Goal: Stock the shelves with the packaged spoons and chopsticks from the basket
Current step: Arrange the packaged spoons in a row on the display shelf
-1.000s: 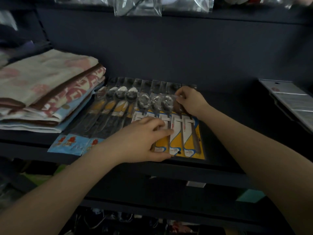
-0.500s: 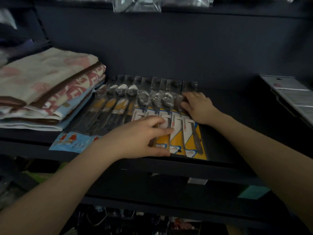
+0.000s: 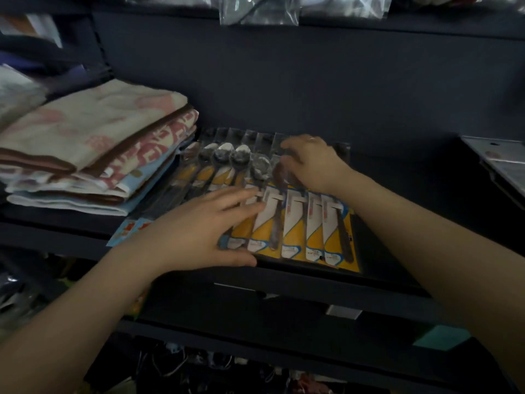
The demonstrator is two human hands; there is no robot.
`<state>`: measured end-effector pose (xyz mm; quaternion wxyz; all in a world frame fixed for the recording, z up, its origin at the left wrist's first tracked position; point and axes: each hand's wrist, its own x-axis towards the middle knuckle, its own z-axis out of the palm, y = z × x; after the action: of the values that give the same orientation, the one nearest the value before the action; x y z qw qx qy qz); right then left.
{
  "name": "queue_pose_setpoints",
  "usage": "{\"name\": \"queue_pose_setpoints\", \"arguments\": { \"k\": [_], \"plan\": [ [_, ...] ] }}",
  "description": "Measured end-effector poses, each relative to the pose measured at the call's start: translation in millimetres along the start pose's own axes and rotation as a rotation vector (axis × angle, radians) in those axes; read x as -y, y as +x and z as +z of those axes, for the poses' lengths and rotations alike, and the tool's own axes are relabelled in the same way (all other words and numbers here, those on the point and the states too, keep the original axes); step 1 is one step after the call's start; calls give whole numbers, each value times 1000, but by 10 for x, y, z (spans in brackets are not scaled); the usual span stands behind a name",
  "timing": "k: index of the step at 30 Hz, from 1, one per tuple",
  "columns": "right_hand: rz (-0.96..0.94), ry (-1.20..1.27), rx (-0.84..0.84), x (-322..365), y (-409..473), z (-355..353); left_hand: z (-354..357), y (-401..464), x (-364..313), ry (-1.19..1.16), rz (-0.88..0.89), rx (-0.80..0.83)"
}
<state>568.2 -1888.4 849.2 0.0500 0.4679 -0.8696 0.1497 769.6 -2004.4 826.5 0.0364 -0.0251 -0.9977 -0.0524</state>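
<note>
Several packaged spoons [image 3: 295, 231] with yellow-and-white cards lie side by side in an overlapping row on the dark shelf [image 3: 312, 282]. My left hand [image 3: 204, 231] lies flat over the near ends of the middle packs, fingers spread and straight, thumb along the shelf's front edge. My right hand [image 3: 312, 163] rests on the far ends of the right-hand packs, over the spoon bowls, fingers bent down onto the plastic. No basket and no chopsticks are in view.
A stack of folded towels [image 3: 93, 149] sits on the shelf left of the spoons. Clear plastic packs [image 3: 258, 9] hang from above. Flat grey packs [image 3: 500, 163] lie at the right edge. Lower shelves hold dark clutter.
My right hand has slid left along the far ends of the packs. My left hand has spread its fingers flatter over the near ends. The view has shifted slightly.
</note>
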Motion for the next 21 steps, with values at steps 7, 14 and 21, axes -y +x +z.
{"name": "queue_pose_setpoints", "arguments": {
  "k": [7,14,21],
  "plan": [
    [5,-119,170,156,248,204,26,-59,32,89,-34,157],
    [80,-92,104,170,315,291,52,-11,151,100,7,154],
    [123,-140,29,195,350,362,51,14,204,55,25,132]
  ]
}}
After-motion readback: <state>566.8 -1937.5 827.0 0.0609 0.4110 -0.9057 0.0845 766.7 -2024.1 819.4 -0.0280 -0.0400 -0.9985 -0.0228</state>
